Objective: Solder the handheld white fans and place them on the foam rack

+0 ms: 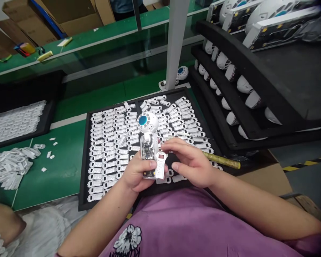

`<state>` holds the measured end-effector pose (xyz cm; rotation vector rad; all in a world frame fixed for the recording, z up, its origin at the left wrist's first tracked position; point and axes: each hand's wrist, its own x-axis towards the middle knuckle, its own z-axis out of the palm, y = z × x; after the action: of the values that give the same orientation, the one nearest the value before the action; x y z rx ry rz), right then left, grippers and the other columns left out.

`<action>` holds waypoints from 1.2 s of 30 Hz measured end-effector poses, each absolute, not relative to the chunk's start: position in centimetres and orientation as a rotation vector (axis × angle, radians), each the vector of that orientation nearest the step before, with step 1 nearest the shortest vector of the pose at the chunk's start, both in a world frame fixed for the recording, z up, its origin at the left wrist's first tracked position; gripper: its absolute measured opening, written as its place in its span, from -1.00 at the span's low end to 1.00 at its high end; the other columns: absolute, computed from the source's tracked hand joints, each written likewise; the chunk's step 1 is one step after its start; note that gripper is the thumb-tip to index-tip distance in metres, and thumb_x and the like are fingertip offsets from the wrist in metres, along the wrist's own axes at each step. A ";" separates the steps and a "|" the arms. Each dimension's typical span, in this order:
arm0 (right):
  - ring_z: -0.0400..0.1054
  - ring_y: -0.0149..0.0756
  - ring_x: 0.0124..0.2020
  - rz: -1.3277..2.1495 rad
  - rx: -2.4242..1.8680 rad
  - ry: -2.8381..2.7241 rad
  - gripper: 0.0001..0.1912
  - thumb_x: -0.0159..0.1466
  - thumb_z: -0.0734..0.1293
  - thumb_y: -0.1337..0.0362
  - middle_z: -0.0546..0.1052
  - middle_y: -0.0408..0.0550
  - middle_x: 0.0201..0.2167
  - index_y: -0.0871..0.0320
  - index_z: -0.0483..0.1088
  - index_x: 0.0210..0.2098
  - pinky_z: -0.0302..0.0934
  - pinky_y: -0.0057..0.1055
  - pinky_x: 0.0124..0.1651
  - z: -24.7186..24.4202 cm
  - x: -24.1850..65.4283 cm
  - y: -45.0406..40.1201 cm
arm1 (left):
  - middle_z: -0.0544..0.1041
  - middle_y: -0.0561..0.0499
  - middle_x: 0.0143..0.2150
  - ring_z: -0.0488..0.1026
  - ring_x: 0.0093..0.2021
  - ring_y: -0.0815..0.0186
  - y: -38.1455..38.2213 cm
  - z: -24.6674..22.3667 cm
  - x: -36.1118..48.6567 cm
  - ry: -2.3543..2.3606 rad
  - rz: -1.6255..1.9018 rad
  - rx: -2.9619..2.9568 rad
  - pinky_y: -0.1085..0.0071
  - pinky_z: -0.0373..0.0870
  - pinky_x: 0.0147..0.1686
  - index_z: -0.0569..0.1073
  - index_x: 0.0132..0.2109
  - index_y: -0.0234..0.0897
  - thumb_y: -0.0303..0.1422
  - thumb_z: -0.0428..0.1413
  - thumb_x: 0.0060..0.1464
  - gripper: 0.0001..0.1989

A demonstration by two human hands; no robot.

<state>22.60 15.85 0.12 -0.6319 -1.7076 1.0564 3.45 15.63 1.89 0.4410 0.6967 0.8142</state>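
Note:
A white handheld device (149, 142) stands nearly upright in my left hand (136, 173). It has a round vented head with a blue disc, and its open body shows a circuit board. Against its lower right side sits a loose white plastic cover (160, 166) with a small window, beside my left thumb. My right hand (191, 160) is just right of the device, fingers curved and thumb apart, with nothing visible between them. Its fingertips are close to the device's side; whether they touch it I cannot tell. Below both hands, a black tray (82, 178) carries rows of similar white covers.
A gold-coloured stick (224, 160) and a thin metal tool (195, 136) lie by my right hand. Stacked black foam trays (243, 57) hold white devices at right. Loose covers (12, 166) lie on the green table (61, 171). A metal post (176, 39) rises ahead. Another person's arm (5, 221) is lower left.

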 end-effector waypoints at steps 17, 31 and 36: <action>0.48 -0.28 -0.26 1.256 -1.061 -1.236 -0.82 0.15 0.49 0.23 0.57 -0.04 -0.29 0.14 0.58 -0.25 0.41 -0.35 -0.20 0.0 23.2 15.8 | 0.52 -0.03 -0.05 0.48 -0.09 0.20 16.0 0.5 4.4 0.981 0.854 1.117 0.34 0.42 -0.11 0.30 0.18 -0.20 -0.32 0.40 -0.12 -0.28; 0.52 -0.26 -0.37 1.238 -1.328 -1.043 -0.75 -0.01 0.53 0.22 0.60 -0.08 -0.41 0.16 0.55 -0.34 0.43 -0.38 -0.31 -0.1 20.8 15.5 | 0.44 -0.13 0.10 0.43 0.08 0.04 15.1 0.3 6.0 1.279 0.825 1.352 0.08 0.37 0.11 0.12 0.36 -0.16 -0.52 0.24 -0.08 -0.14; 0.52 -0.29 -0.35 1.090 -1.315 -1.128 -0.82 0.06 0.51 0.26 0.61 -0.08 -0.36 0.15 0.57 -0.33 0.45 -0.36 -0.22 -0.5 19.9 15.3 | 0.44 -0.14 0.10 0.44 0.06 0.06 15.0 0.1 5.8 1.229 0.871 1.305 0.14 0.40 0.06 0.17 0.31 -0.19 -0.54 0.25 -0.13 -0.17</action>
<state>19.90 15.32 -0.45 -1.3154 -1.1281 1.0896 5.79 15.04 0.11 1.3053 1.2294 0.8709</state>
